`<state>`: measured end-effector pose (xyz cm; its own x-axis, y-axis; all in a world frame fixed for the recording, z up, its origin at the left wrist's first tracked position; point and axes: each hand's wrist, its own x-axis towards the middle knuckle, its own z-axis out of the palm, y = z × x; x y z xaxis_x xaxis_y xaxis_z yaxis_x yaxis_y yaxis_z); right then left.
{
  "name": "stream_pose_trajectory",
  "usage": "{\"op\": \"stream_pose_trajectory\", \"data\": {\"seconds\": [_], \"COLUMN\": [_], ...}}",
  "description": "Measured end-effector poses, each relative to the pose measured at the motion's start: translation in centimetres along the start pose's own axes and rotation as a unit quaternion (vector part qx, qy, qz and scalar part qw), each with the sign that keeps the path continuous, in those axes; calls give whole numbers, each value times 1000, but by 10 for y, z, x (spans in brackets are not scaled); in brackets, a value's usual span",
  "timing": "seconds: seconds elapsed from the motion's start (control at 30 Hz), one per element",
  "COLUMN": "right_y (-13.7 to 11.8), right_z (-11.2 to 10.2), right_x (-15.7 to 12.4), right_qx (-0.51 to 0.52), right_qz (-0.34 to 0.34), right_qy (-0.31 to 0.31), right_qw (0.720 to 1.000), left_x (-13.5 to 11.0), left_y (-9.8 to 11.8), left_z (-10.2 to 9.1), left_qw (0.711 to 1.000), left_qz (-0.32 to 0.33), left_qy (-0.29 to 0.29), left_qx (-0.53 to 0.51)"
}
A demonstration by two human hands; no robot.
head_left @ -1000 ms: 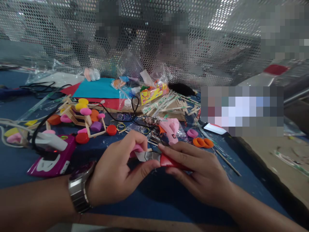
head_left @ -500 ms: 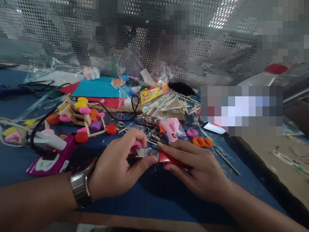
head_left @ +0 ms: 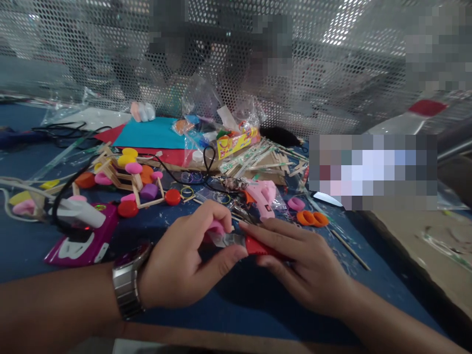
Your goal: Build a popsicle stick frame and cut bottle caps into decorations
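My right hand is closed around the red handle of a utility knife, its metal end pointing left. My left hand curls round a small pink round piece, partly hidden behind the fingers. The left thumb lies along the near side of the knife's metal end, which reaches to the pink piece. Whether the blade cuts into it I cannot tell. Just beyond my hands lies a pink glue gun. Orange rings and a pink ring sit farther right.
Left stands a wooden stick frame with coloured round pieces. Nearer is a purple power strip with a white plug. Behind are blue sheets, a yellow box and loose sticks. Cardboard lies right.
The whole view has shifted slightly, so things appear a little farther right. Both hands keep their hold, and the pink piece and knife end have tilted slightly.
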<state>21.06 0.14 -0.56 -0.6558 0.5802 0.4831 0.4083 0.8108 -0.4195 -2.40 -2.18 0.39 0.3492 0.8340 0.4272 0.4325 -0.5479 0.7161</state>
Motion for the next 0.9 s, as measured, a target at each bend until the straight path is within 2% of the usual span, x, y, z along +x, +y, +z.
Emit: {"op": "stream_pose_trajectory", "data": {"seconds": [0.23, 0.67, 0.77, 0.9], "right_y": [-1, -6, -7, -2], "right_z": [-1, -4, -6, -5], "right_x": [0, 3, 5, 0], "right_qx": [40, 26, 29, 8], "right_qz": [17, 26, 31, 52], "right_qy": [-26, -15, -11, 42], "right_qw": [999, 999, 999, 998], "left_x": [0, -2, -2, -1], "left_y": [4, 3, 1, -2], "left_z": [0, -1, -1, 0], "left_qw": [999, 999, 998, 987], "left_qz": [21, 22, 1, -54], "left_qy": [-15, -19, -13, 10], "left_qx": [-23, -32, -55, -151]}}
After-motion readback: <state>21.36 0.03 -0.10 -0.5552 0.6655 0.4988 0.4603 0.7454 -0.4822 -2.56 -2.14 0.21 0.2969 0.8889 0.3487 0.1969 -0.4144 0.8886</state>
